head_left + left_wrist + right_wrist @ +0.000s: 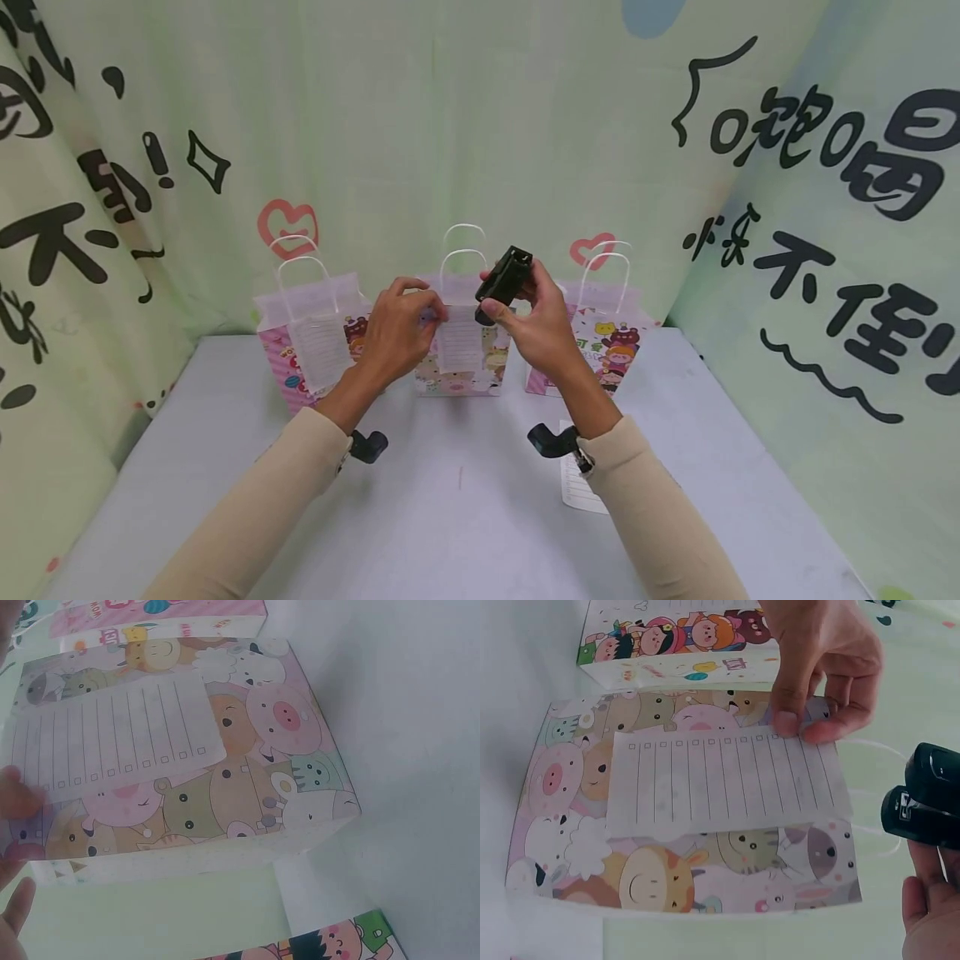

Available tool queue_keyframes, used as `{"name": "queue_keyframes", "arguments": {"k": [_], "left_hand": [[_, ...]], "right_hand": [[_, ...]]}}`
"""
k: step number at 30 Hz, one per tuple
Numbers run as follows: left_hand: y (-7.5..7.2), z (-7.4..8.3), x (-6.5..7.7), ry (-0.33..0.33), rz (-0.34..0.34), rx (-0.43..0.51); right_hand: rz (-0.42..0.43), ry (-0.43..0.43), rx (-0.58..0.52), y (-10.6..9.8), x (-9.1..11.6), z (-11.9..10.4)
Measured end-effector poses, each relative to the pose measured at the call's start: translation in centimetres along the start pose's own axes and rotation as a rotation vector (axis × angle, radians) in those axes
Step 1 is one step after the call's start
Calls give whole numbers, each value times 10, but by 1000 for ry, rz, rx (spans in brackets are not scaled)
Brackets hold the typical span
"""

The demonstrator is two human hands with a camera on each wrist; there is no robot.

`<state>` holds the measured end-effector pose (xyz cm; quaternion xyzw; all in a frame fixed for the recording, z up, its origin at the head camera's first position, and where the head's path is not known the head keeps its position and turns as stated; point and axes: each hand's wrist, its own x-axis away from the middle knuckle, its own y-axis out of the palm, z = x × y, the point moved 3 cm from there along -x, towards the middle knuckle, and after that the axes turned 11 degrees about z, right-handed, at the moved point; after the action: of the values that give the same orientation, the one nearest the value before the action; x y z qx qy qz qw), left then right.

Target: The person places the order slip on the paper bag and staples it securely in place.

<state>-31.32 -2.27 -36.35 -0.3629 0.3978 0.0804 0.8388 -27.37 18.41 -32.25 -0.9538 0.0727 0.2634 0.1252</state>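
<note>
Three gift bags stand in a row along the far edge of the surface: left bag, middle bag, right bag. A lined paper lies against the middle bag's front, left hand on it. Right hand holds a stapler just right of it; another paper sheet lies nearer the front edge, right of centre.

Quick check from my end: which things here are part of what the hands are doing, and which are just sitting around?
In use:
- left hand pinching the lined note
- middle gift bag the note lies against
- right hand holding the black stapler

Lying about:
- left gift bag
- right gift bag
- spare lined sheet on the table
</note>
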Motion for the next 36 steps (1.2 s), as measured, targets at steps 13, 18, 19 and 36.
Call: {"name": "queue_keyframes", "arguments": {"k": [13,18,19,36], "left_hand": [[-1,1,1,15,17,4],[-1,0,1,3,10,4],[-1,0,1,2,9,4],[-1,1,1,-6,13,8]], "right_hand": [[14,42,51,-29,21,16],[23,55,108,-39,32,23],[25,58,124,-42,34,24],[46,139,467,-96,81,50]]}}
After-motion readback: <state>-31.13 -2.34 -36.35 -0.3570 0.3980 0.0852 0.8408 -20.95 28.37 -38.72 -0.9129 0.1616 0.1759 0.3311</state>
